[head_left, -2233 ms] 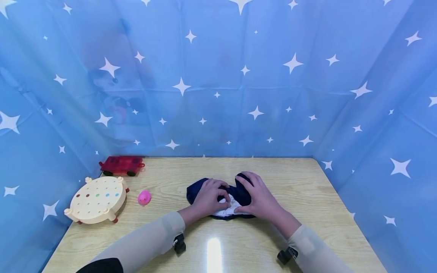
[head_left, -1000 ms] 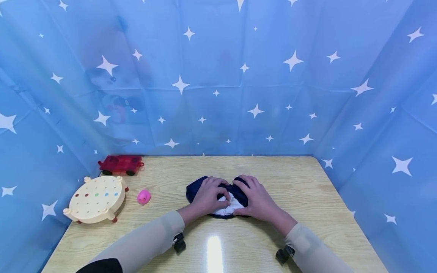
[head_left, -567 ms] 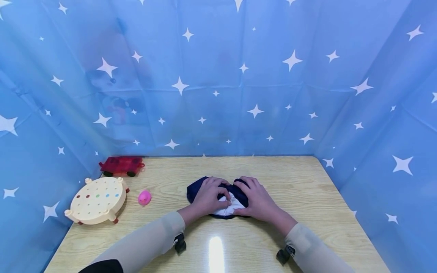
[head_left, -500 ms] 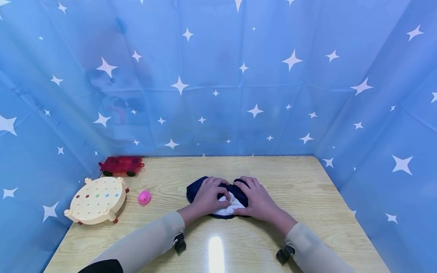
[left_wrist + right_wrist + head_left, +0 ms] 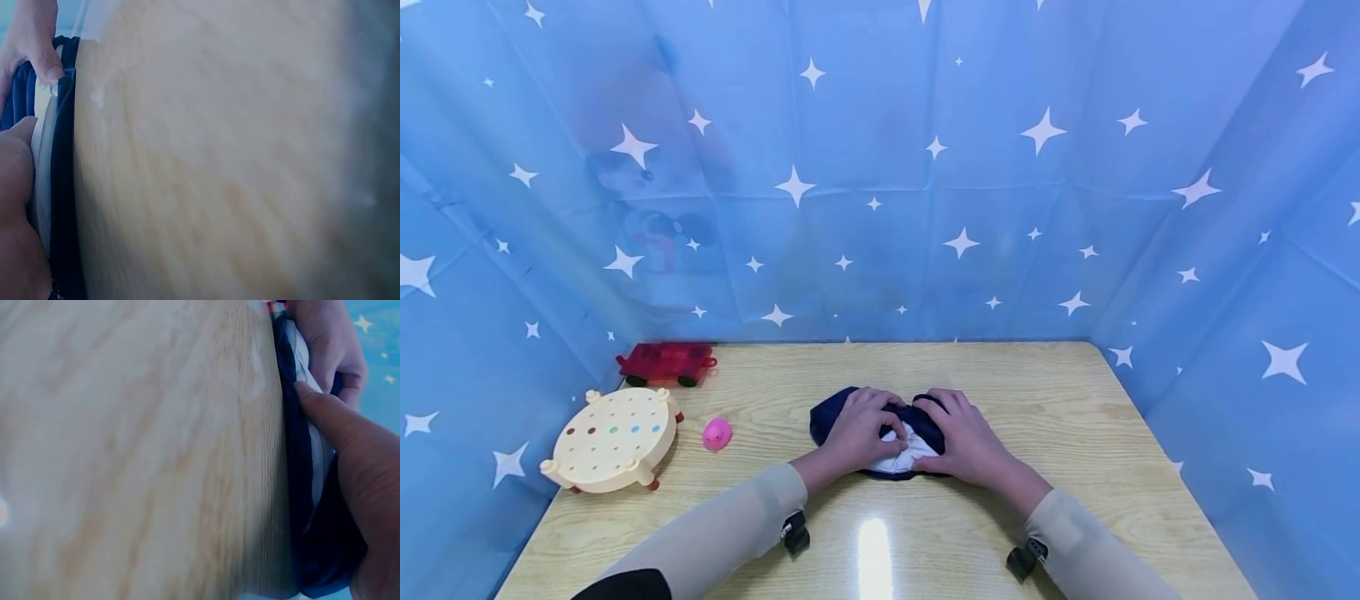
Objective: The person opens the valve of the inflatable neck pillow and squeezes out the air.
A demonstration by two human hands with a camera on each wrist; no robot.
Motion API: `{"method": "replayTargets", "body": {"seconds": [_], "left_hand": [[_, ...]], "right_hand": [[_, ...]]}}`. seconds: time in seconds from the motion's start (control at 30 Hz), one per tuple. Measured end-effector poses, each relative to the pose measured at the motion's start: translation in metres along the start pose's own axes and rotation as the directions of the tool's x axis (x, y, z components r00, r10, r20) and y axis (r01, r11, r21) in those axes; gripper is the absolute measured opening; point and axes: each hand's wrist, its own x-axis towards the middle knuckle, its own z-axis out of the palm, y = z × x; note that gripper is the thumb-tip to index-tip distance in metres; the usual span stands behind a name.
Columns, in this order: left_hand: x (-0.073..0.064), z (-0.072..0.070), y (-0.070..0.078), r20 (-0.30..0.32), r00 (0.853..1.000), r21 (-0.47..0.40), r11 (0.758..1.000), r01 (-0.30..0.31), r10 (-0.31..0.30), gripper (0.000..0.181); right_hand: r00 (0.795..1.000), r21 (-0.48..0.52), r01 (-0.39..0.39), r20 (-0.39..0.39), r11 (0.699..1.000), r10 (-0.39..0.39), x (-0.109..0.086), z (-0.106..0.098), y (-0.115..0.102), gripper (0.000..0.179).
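Note:
A navy fabric item with a white inside, soft and pouch-like, lies on the table in the head view. My left hand bends over its left part, thumb and fingertips drawn together at the white material. On the right side my right hand grips it, fingers over the far part and thumb at the near edge. In the right wrist view, the right thumb presses along the navy rim, beside the white strip. The left wrist view shows the navy edge close to both thumbs. The palms hide much of the fabric.
A pink rubber toy sits left of the hands on the wooden table. Beyond it are a cream round pegged board with short legs and a red translucent toy wagon. Blue star-printed curtains enclose the back and sides.
Compared with about two seconds ago, my right hand has shifted slightly left and closer in, drawing the fabric's right part inward. Over the last second both hands stay nearly still.

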Motion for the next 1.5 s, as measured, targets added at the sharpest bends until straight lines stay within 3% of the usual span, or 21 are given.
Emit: {"method": "replayTargets", "body": {"seconds": [0.33,0.7,1.5], "left_hand": [[0.0018,0.0012,-0.0011,0.020,1.000,0.000,1.000,0.014,-0.014,0.016],[0.0023,0.0003,-0.0001,-0.011,1.000,0.016,1.000,-0.010,0.010,0.014],[0.0018,-0.0009,0.0010,-0.012,1.000,-0.011,1.000,-0.004,0.003,0.017]], "right_hand": [[1.000,-0.005,-0.012,0.016,1.000,0.012,0.0011,0.0007,-0.0005,0.097],[1.000,-0.007,-0.015,0.015,1.000,0.015,-0.0003,0.0008,-0.0012,0.092],[1.000,0.034,-0.016,0.017,0.999,0.016,0.0006,0.0031,-0.0010,0.084]]}}
